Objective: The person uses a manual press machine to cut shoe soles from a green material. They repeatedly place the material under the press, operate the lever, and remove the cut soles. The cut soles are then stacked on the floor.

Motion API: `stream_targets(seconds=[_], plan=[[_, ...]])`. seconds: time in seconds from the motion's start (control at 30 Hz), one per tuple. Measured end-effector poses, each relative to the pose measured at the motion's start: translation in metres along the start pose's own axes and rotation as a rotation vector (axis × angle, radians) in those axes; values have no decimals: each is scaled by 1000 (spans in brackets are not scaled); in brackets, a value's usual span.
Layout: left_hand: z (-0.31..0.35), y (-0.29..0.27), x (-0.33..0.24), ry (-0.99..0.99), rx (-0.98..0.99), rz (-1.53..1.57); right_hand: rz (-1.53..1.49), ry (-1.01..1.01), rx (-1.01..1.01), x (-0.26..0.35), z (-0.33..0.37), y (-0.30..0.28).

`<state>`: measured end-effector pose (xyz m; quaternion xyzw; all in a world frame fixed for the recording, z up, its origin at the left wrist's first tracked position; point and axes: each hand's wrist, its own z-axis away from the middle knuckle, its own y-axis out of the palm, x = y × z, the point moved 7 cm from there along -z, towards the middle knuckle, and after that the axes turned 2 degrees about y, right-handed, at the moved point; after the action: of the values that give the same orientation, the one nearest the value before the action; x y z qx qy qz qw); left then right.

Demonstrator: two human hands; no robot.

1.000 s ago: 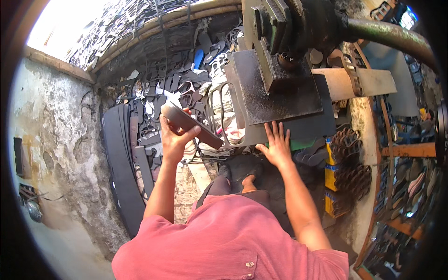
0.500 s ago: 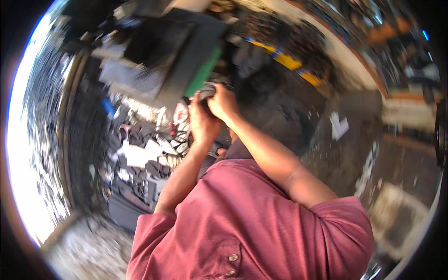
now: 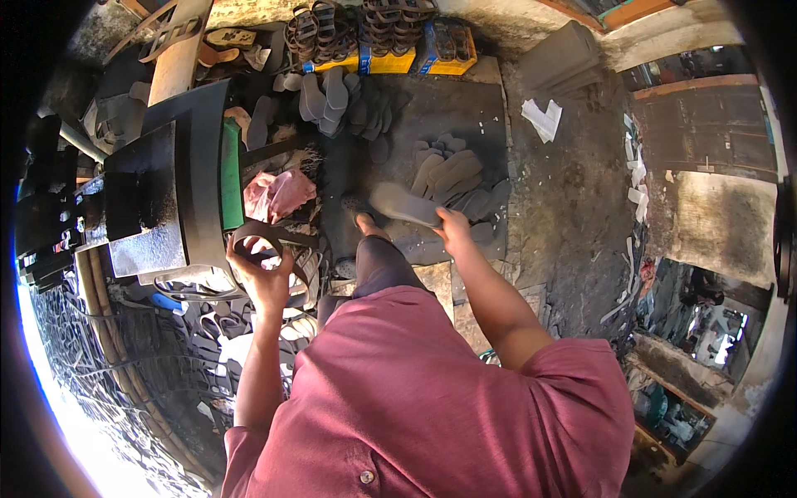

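In my right hand (image 3: 454, 232) a grey shoe sole (image 3: 403, 204) is pinched by its near end, and the rest of it reaches out to the left over the floor. My left hand (image 3: 267, 280) is closed on a dark, curled strip (image 3: 251, 230), bent into a loop, beside the green-edged bench. Beyond the sole in my right hand, a heap of similar grey soles (image 3: 452, 173) lies on a dark mat (image 3: 490, 116). More grey soles (image 3: 334, 91) are piled farther back.
At left stands a dark bench with a green edge (image 3: 232, 174); a pink cloth (image 3: 282, 192) lies beside it. Brown sandals (image 3: 315, 33) sit on yellow and blue boxes (image 3: 390, 62) at the back. White paper (image 3: 541, 120) is on the floor. Scraps and strips (image 3: 220, 319) cover the lower left.
My hands were together around something dark; now they are apart, the right out over the mat with a grey sole, the left by the bench with the strip. The view has swung round.
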<state>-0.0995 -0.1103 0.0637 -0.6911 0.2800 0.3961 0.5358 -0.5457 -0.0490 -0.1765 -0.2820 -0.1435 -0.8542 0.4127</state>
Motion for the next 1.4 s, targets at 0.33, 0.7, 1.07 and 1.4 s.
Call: stream_targets(seconds=[0.33, 0.7, 1.07, 1.4], plan=[[-39, -9, -8, -227, -465, 316, 1028, -1264, 485, 73, 195, 252], [29, -56, 84, -788, -334, -355, 1237, -1521, 604, 249, 148, 641], [70, -67, 181, -980, -1162, 595, 1293, -1670, 369, 279, 5, 922], [69, -108, 175, -895, -1061, 932, 999, -1265, 581, 300, 33, 824]])
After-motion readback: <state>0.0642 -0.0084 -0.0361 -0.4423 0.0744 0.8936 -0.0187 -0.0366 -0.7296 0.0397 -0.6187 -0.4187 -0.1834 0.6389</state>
